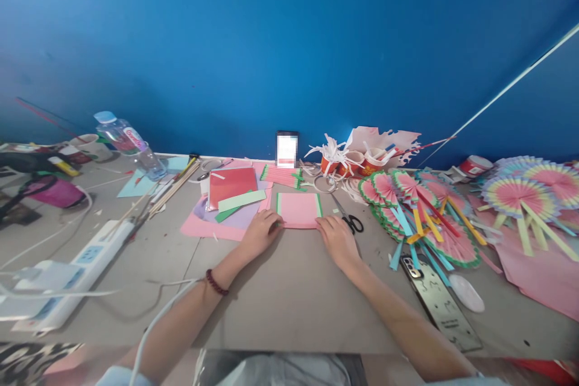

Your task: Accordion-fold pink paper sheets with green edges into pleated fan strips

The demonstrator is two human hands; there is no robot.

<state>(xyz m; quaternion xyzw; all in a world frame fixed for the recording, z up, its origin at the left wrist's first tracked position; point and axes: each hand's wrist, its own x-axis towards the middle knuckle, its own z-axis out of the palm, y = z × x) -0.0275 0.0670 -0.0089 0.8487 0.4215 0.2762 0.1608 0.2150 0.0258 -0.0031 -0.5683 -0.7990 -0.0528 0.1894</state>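
Note:
A pink paper sheet with green strips on its side edges (pixel 298 209) lies flat on the grey table (pixel 280 289). My left hand (pixel 260 234) pinches its near left corner with curled fingers. My right hand (pixel 337 239) grips the near right corner the same way, fingers bent onto the paper's lower edge. Black-handled scissors (pixel 350 221) lie just right of my right hand. A folded pink and green pleated strip (pixel 283 176) rests behind the sheet.
Red, green and purple papers (pixel 230 199) lie left of the sheet. Finished pink paper fans (pixel 416 211) are piled at the right, with a phone (pixel 441 301) in front. A power strip (pixel 72 268), a water bottle (pixel 129 145) and paper cups (pixel 357 163) stand around.

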